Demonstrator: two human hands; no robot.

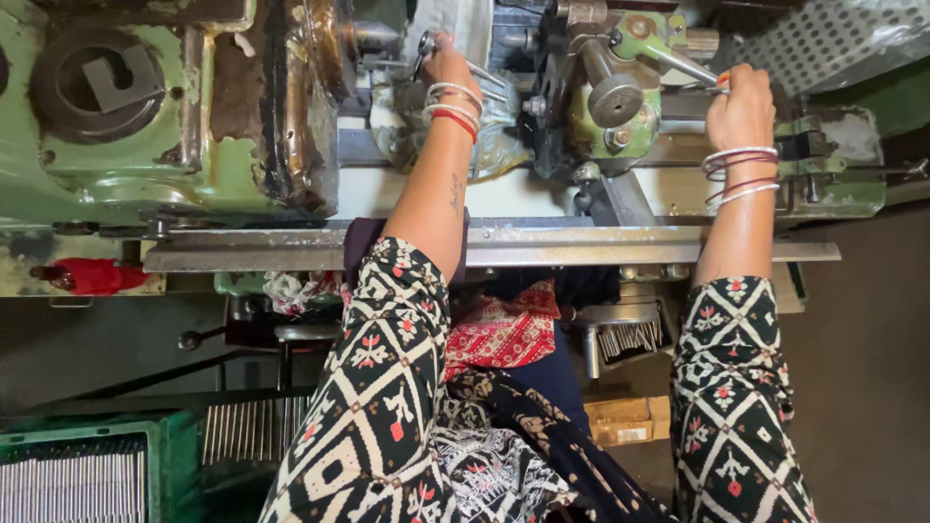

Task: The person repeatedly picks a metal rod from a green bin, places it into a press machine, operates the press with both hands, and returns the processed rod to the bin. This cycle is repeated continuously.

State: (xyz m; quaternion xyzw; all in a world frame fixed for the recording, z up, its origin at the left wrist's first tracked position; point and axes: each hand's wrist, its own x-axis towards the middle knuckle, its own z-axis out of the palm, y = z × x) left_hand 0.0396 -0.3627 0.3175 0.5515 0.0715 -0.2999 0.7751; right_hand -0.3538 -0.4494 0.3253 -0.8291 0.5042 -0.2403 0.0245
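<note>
while both arms reach fwd over the machine rail (581,247), i see my left hand (448,66) closed round a thin metal rod (427,45), wrist bent slightly. right hand (741,105) fisted on 1 metal lever (683,64) of the green machine (620,107). 2 patterned sleeves, bangles on both wrists. below: 1 green crate (87,470) w/ many metal rods, 1 cardboard box (625,418).
</note>
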